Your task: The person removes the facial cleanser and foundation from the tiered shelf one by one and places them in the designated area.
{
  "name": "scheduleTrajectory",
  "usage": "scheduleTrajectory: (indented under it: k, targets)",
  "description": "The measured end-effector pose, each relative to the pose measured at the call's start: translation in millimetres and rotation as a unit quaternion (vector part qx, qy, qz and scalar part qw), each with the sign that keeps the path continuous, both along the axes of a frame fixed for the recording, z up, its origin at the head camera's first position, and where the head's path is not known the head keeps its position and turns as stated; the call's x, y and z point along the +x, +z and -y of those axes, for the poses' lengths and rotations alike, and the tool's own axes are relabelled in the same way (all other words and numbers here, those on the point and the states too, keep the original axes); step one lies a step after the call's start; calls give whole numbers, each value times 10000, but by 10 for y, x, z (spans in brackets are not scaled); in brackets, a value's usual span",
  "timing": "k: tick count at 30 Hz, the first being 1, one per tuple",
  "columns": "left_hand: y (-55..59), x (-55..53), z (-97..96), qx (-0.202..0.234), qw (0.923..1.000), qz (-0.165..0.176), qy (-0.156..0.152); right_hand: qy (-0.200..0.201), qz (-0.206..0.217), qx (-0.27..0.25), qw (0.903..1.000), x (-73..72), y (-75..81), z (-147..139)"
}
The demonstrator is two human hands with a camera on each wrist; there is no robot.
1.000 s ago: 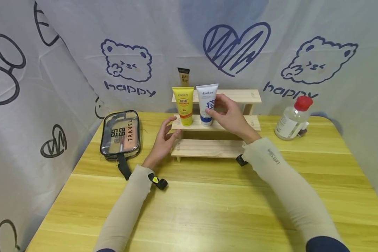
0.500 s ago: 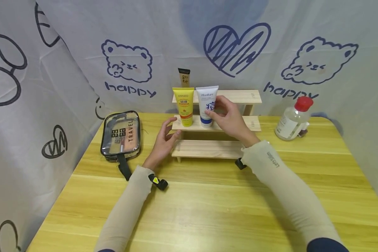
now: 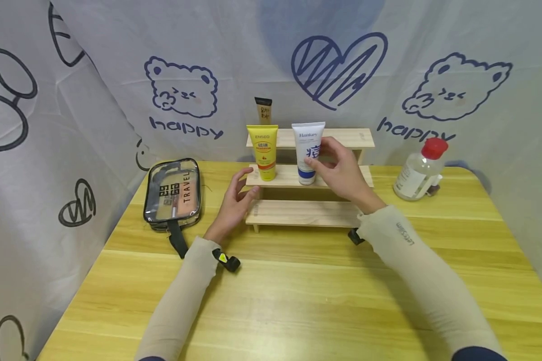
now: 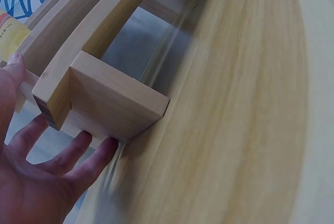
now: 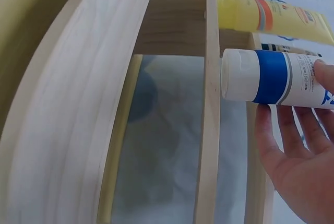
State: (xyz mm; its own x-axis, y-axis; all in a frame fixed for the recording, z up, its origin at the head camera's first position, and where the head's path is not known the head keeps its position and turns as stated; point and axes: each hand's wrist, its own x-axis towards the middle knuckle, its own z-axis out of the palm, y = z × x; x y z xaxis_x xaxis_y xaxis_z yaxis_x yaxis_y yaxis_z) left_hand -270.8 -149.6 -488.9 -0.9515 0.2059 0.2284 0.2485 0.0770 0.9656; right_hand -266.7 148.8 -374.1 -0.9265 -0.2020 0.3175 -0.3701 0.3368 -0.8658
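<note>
Well, white tube [image 3: 304,146]: it is upright at the middle step [image 3: 365,176] of the wooden rack [image 3: 304,212], with a gap between it and the yellow tube [image 3: 264,149]. I can't tell if its cap touches the wood or floats just over it.
Right hand [image 3: 343,171]: the thumb and fingers pinch the sides of the white tube.
Left hand [image 3: 235,203]: the fingers are spread and touch the end of the wooden rack. They hold no tube.
Tippy bit: the white tube looks near the front edge, so if it's let go there, it could tip and drop.
Bumpy bit: the yellow tube stands alone on its cap, so a knock or a shake could topple it. A hard push from the left hand could slide the wooden rack.
Brown tube [image 3: 264,114]: it pokes up behind the yellow tube. Its bottom is hidden, so I can't tell how steady it is.
Tube shapes: thin and flat on top, round at the cap. They look smooth and squashy.
Rack wood: pale, flat boards like little stairs.
Table [image 3: 293,306]: yellow, stripy and a bit shiny.
Clear pouch [image 3: 171,193]: see-through, with black edges.
Cloth [image 3: 253,50]: white and wrinkly, with bears and a heart.
</note>
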Motion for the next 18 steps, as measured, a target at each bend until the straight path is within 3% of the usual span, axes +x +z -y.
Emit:
scheduleTrajectory:
  k: [11,18]
  targets:
    - [15,11,4,-91,9999,82,31,-394,51,46,9992,118,94,-374]
    - [2,6,-4,-101,9999,42,70,-404,-265,183,9987,184,100,-576]
